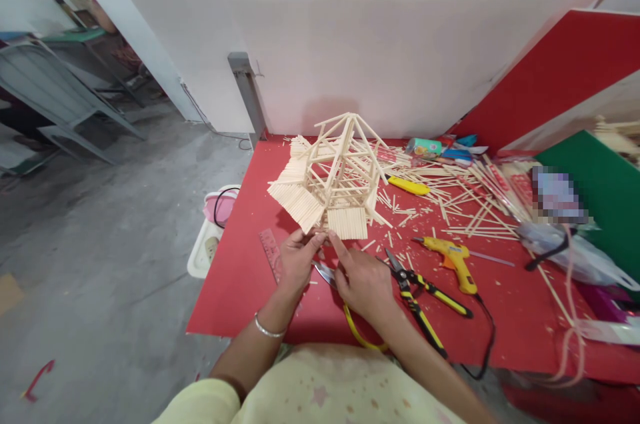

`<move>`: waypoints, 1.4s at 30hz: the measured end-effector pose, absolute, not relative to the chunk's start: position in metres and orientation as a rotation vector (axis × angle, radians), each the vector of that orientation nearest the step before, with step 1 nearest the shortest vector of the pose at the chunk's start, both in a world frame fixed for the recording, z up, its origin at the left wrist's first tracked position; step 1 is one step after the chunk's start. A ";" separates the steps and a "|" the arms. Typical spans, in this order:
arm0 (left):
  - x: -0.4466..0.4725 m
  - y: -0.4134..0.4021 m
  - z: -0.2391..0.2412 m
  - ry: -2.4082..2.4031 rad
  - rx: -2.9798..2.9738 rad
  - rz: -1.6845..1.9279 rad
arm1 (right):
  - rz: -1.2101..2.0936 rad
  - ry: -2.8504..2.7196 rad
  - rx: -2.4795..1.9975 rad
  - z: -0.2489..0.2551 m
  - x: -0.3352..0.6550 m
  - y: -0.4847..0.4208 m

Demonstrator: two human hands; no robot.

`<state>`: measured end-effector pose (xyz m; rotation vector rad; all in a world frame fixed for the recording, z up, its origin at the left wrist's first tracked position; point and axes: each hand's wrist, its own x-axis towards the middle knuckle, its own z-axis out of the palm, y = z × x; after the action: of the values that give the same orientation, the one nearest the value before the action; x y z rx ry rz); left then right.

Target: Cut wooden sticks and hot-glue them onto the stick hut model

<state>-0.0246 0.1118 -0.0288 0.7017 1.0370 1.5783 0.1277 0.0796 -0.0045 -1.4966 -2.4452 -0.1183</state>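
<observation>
A small house model built of thin wooden sticks stands on the red table, with stick panels fanned out round its base. My left hand and my right hand meet just in front of it, fingers pinched together near the lower edge of the front panel. What they pinch is too small to make out. Yellow-handled scissors lie partly under my right hand. Snips with black and yellow handles lie just to the right.
A yellow glue gun with a black cord, a yellow cutter, a pink ruler and many loose sticks lie on the table. White boards stand behind. A white power strip sits off the left edge.
</observation>
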 end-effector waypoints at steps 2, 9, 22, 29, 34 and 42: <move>-0.025 0.112 -0.028 1.040 0.696 1.576 | -0.122 -2.446 -1.498 -0.004 0.128 0.079; -0.025 0.112 -0.032 1.040 0.705 1.571 | -0.141 -2.448 -1.506 -0.004 0.127 0.079; -0.024 0.112 -0.027 1.052 0.694 1.574 | -0.115 -2.444 -1.508 -0.005 0.127 0.079; -0.025 0.112 -0.026 1.041 0.689 1.560 | -0.121 -2.437 -1.507 -0.004 0.127 0.079; -0.025 0.112 -0.027 1.030 0.702 1.567 | -0.117 -2.442 -1.509 -0.003 0.126 0.080; -0.025 0.112 -0.028 1.044 0.697 1.564 | -0.105 -2.446 -1.504 -0.003 0.127 0.079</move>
<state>-0.0246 0.1121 -0.0276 0.6967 1.0441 1.5645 0.1267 0.0793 -0.0026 -1.5036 -2.4455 -0.1049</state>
